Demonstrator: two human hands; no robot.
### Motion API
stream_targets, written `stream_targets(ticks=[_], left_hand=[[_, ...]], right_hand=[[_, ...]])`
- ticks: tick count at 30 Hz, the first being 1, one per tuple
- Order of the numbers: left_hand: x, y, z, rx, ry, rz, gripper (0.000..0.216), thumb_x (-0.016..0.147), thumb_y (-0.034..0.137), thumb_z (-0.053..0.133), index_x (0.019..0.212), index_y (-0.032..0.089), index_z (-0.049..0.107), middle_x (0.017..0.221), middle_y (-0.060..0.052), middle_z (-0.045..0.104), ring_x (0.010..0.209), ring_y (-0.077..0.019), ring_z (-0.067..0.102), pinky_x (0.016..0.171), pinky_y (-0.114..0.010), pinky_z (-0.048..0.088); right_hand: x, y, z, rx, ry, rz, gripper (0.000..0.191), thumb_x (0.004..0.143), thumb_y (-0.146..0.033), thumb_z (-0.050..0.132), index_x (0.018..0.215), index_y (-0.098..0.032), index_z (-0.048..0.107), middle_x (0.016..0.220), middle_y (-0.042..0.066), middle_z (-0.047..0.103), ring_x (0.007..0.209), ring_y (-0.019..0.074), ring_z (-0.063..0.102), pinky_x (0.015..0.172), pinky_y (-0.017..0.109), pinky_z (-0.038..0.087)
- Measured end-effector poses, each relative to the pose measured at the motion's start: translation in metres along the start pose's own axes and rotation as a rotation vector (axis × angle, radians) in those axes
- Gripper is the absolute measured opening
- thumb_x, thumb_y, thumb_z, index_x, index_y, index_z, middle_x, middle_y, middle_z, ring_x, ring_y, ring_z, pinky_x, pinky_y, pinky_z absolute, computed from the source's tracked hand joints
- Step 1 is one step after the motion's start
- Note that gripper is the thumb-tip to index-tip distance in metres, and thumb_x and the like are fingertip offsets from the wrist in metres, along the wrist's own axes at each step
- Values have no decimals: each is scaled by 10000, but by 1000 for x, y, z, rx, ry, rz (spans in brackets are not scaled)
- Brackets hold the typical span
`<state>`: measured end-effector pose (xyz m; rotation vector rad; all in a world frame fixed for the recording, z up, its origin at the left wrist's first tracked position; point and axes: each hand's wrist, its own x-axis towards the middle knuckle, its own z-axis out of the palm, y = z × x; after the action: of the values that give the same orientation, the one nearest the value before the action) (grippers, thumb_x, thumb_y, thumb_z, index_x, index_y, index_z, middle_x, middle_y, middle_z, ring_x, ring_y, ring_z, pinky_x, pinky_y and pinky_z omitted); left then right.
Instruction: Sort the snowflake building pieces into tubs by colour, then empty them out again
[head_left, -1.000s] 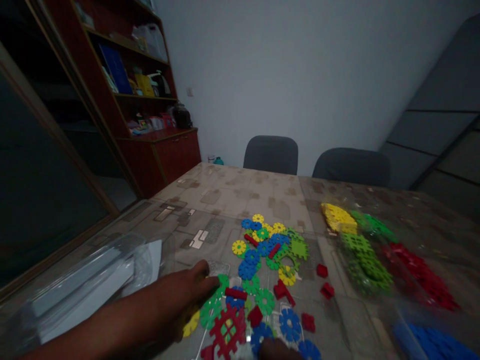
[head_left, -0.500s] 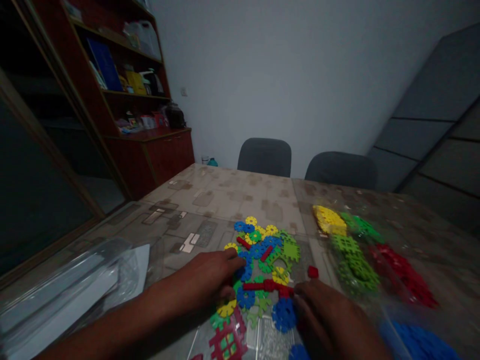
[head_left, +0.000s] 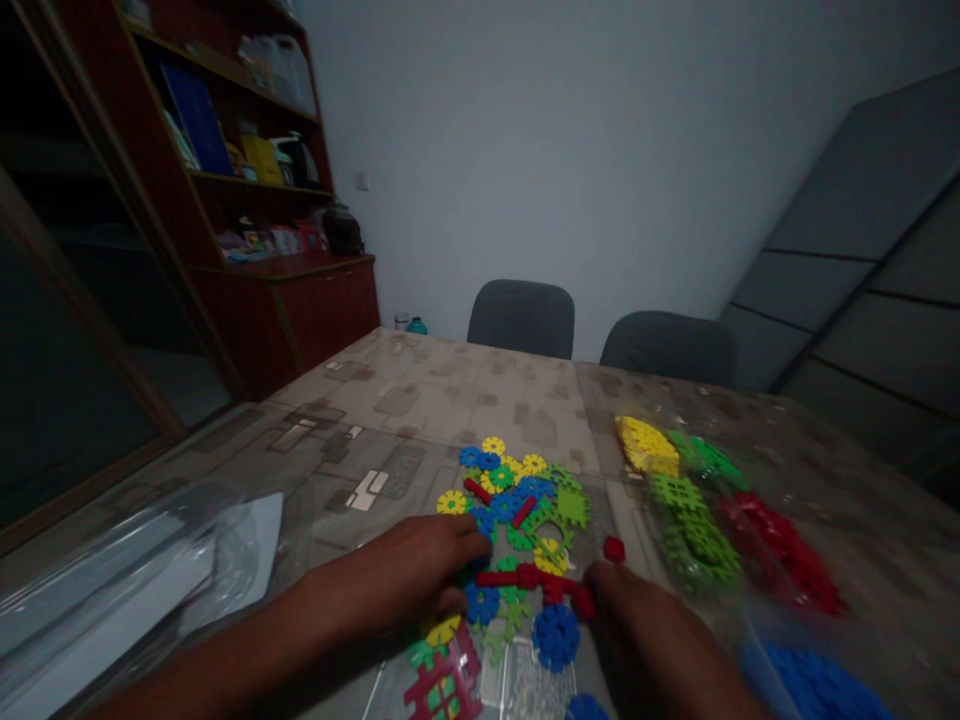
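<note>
My left hand [head_left: 424, 560] is over the left side of a pile of plastic building pieces, fingers curled down with the thumb below. Dark blue and green pieces lie under its fingertips; what they pinch, if anything, is hidden. My right hand [head_left: 652, 625] has its fingertips closed at the right end of a red rod assembly [head_left: 529, 577], made of joined connectors. A blue notched disc [head_left: 556, 637] sits just below that assembly. Yellow notched discs [head_left: 451, 502] and a light green square piece [head_left: 572, 506] lie in the pile. A small red block [head_left: 614, 548] is beyond my right hand.
Clear bags of yellow pieces [head_left: 646, 445], green pieces [head_left: 694, 525], red pieces [head_left: 787, 555] and blue pieces [head_left: 821, 680] lie at the right. Clear plastic packaging [head_left: 150, 570] covers the left. A dark red lattice piece [head_left: 448, 680] is near the front edge. Two grey chairs [head_left: 521, 315] stand beyond the table.
The view has shifted slightly, so the scene sits a little further left. My left fingers have moved slightly right over the pile. The right hand stays at the red assembly's end.
</note>
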<state>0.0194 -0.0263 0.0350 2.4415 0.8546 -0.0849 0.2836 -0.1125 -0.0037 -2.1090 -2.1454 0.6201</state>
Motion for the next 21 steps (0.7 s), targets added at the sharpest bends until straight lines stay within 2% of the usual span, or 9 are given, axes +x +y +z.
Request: stream_targets(ticks=[3, 7, 11, 14, 18, 21], left_hand=[[2, 3, 0, 3, -1, 21, 305, 815, 131, 628, 1081, 270, 577, 1150, -34, 611, 1018, -221, 578, 887, -336, 467], [3, 5, 0, 41, -16, -10, 256, 798, 122, 614, 1020, 249, 589, 1104, -34, 614, 977, -225, 590, 838, -335, 481], [6, 4, 3, 90, 3, -9, 235, 799, 139, 612, 1003, 254, 587, 1102, -28, 601, 952, -216, 587, 811, -317, 478], [7, 1, 5, 90, 2, -17, 207, 816, 160, 604, 1001, 251, 588, 1089, -26, 603, 949, -207, 584, 823, -308, 477], [8, -6, 10, 78, 11, -2, 231, 812, 159, 597, 1022, 255, 581, 1114, -33, 597, 965, -209, 582, 846, -314, 476], [8, -11, 13, 69, 15, 15, 282, 800, 146, 594, 1059, 256, 567, 1147, -40, 574, 980, -223, 578, 859, -334, 472]], right_hand=[[8, -11, -7, -44, 14, -21, 272, 800, -90, 462, 974, -217, 628, 950, 93, 714, 759, 235, 670, 615, 291, 420], [20, -20, -2, -33, 30, -111, 289, 771, -65, 551, 1012, -211, 617, 1045, 100, 683, 896, 243, 652, 728, 302, 428], [28, -16, 10, 12, 102, -142, 175, 812, -91, 561, 939, -198, 617, 1010, 95, 655, 880, 223, 624, 737, 293, 411], [27, -14, 11, 78, 102, -194, 142, 839, -100, 544, 904, -195, 626, 974, 70, 640, 865, 201, 614, 744, 282, 409], [20, -27, 4, 112, 102, -194, 171, 900, -118, 477, 926, -199, 625, 1001, 67, 621, 898, 196, 618, 779, 290, 428], [18, -38, 3, 112, 89, -189, 135, 878, -156, 538, 969, -208, 622, 1071, 68, 598, 934, 204, 621, 774, 288, 436]])
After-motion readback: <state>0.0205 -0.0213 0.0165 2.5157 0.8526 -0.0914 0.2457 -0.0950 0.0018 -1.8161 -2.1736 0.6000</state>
